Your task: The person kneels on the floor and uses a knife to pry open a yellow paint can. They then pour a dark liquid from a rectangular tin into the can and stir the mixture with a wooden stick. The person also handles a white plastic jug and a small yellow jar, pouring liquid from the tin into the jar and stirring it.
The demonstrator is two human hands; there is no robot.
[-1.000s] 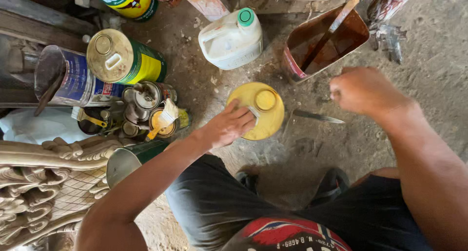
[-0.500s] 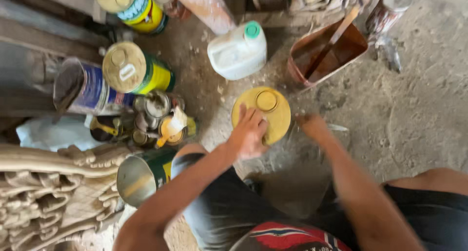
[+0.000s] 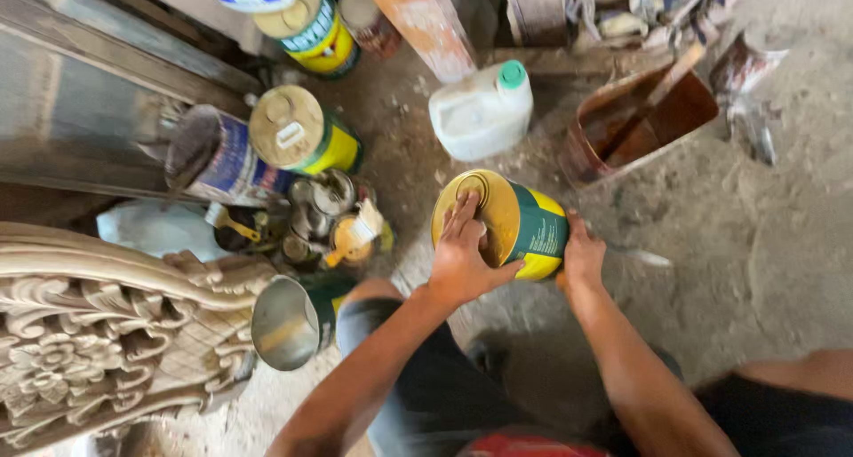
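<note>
At the far left lies a carved wooden panel (image 3: 98, 333), with an open empty tin (image 3: 289, 322) beside it and a cluster of small paint-stained cans and brushes (image 3: 306, 222) just above. The left hand (image 3: 462, 257) lies spread, palm down, on the top of the yellow-and-green can (image 3: 511, 222). A second ago that can stood flat on the dusty floor under this hand alone — now it is tipped on its side, lid toward the person. The right hand (image 3: 582, 253), which hung free above the floor, now grips the can's lower side, so both hands hold it. Behind stands a white jug (image 3: 480, 115) with a green cap — farther right, a rusty tray (image 3: 635, 124) of brown liquid.
</note>
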